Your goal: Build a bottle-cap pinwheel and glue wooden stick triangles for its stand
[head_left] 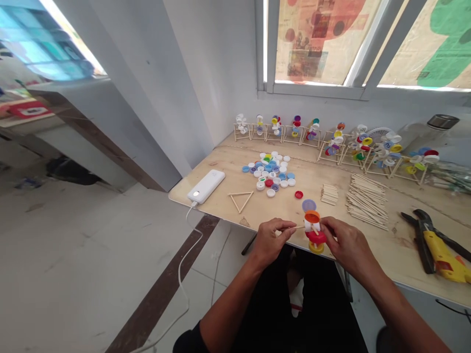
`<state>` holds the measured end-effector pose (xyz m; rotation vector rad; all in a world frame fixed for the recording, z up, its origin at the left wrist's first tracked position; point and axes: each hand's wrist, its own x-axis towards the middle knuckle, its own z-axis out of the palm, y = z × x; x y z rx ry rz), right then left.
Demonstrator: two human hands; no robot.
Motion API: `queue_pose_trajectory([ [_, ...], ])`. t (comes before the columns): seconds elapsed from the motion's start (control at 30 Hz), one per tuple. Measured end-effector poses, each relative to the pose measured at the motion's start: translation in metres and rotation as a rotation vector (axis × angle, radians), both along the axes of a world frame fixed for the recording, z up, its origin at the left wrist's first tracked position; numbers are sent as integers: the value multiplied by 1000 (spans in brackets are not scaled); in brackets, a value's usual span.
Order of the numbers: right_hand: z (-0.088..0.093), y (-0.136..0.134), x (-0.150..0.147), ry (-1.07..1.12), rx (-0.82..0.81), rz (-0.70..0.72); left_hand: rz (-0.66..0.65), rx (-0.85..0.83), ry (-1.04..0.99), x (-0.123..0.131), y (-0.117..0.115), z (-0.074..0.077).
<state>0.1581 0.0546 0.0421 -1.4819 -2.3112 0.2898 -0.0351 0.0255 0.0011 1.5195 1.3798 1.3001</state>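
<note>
Above the table's front edge, my left hand (pixel 271 241) pinches a thin wooden stick (pixel 300 227) that reaches to a wheel of bottle caps (pixel 313 231). Orange, white, red and yellow caps show on the wheel. My right hand (pixel 344 241) grips the wheel from its right side, fingers closed at the white cap. A translucent purple cap (pixel 309 205) is just behind the orange one; whether it is joined to the wheel I cannot tell. On the table, a triangle of sticks (pixel 241 201) lies to the left, near a pile of coloured caps (pixel 270 169).
Finished-looking cap wheels on stick frames (pixel 296 132) line the wall. Short sticks (pixel 329 194) and long sticks (pixel 367 201) lie right of centre. Pliers (pixel 423 240) and a yellow glue gun (pixel 447 257) are at the right, a white power bank (pixel 206 186) with cable at the left.
</note>
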Motion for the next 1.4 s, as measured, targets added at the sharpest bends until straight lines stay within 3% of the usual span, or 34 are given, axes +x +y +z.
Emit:
queue_pose_trajectory([
  [0.17, 1, 2, 1, 50, -5, 14, -30, 132, 168, -1, 0, 4],
  [0.37, 7, 0, 1, 75, 5, 2, -46, 31, -43, 7, 3, -2],
  [0.5, 10, -2, 2, 98, 19, -15, -58, 12, -38, 8, 4, 0],
  [0.7, 13, 0, 3, 25, -49, -18, -26, 112, 124, 7, 1, 10],
  [0.97, 7, 1, 3, -129, -118, -34, -10, 215, 331, 11, -2, 9],
  [1.2, 5, -4, -1, -293, 54, -90, -19, 281, 416, 13, -3, 9],
  [1.4, -3, -4, -1, -296, 211, -122, -37, 291, 428, 14, -3, 7],
])
